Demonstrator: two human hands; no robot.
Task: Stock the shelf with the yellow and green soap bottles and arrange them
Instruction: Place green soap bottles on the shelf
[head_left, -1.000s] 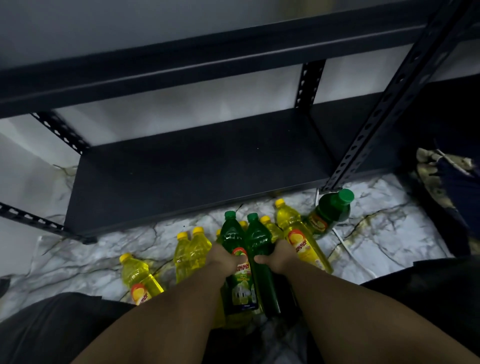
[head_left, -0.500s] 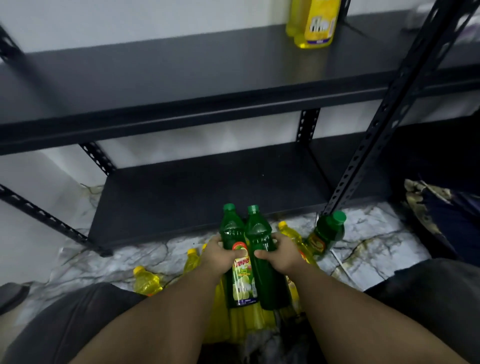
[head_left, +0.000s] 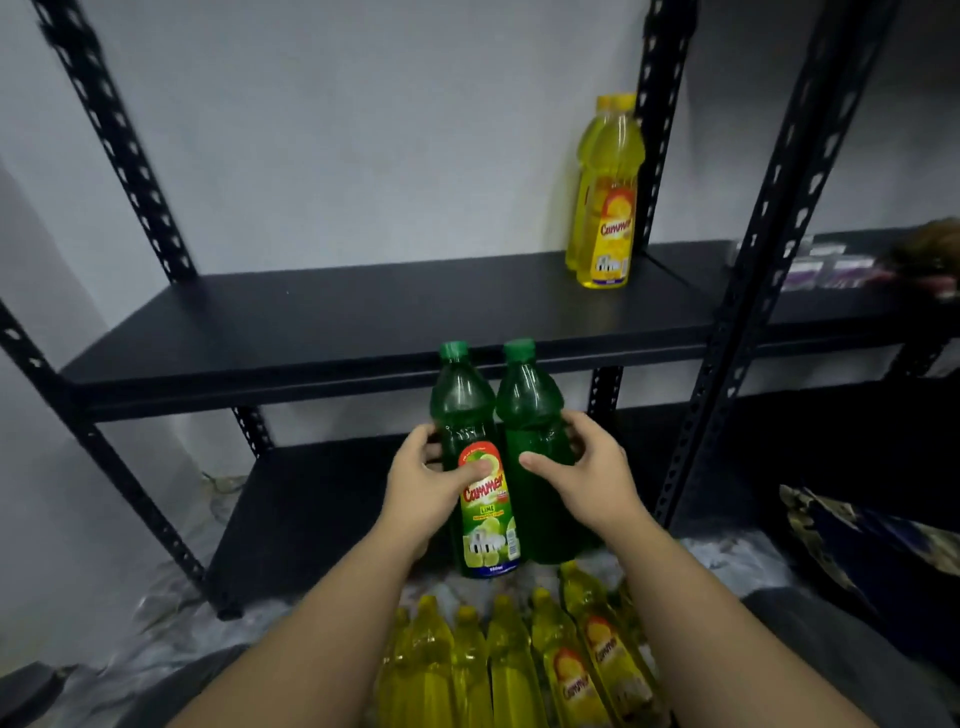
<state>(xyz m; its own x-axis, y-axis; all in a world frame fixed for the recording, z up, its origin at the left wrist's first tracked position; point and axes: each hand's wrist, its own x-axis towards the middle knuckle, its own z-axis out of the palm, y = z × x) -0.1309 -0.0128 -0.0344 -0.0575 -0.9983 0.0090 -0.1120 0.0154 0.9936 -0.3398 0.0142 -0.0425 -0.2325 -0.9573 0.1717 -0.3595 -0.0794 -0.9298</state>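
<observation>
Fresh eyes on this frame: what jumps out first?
Two green soap bottles held side by side at centre, the left hand and right hand gripping one each, just below the middle shelf. Yellow soap bottles stand on that shelf's right end; more yellow bottles lie below.

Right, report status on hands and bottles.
Left hand grips labelled green plastic bottle; right hand grips plain-side green bottle. Both below black metal shelf. Path clear.
</observation>
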